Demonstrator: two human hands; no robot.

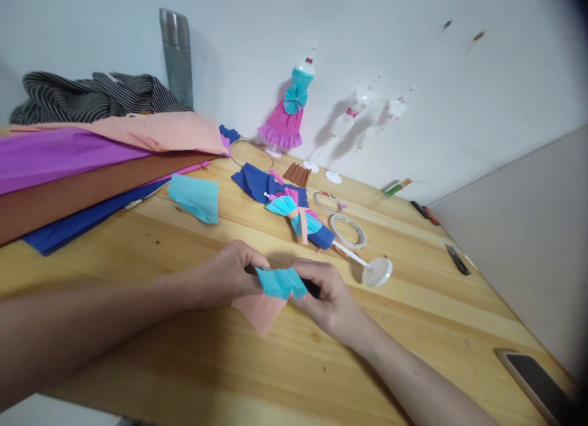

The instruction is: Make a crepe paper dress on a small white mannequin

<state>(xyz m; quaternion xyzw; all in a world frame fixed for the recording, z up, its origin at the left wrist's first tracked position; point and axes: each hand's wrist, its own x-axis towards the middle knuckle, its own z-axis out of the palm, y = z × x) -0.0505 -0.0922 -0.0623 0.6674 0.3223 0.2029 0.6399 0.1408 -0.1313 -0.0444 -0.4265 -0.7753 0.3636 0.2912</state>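
Note:
Both hands meet above the wooden table, near its front. My left hand (239, 270) is closed, pinching the left end of a small strip of light-blue crepe paper (282, 283). My right hand (324, 294) is closed at the strip's right end. A slim black tool (313, 287) shows under the right fingers; the strip and the fingers hide most of it, so its kind is unclear. Just below the hands is a peach paper piece (261, 314). Beyond them, a small white dress-form stand (377, 271) lies on its side, wearing a blue and pink paper dress with a light-blue bow (287, 211).
Folded crepe sheets (92, 174) and a striped cloth (101, 95) are piled at left, by a bottle (178, 64). A dressed mannequin (287, 110) stands at the wall. Tape rolls (361, 242), a cutter (457, 259) and a phone (535, 386) lie rightward.

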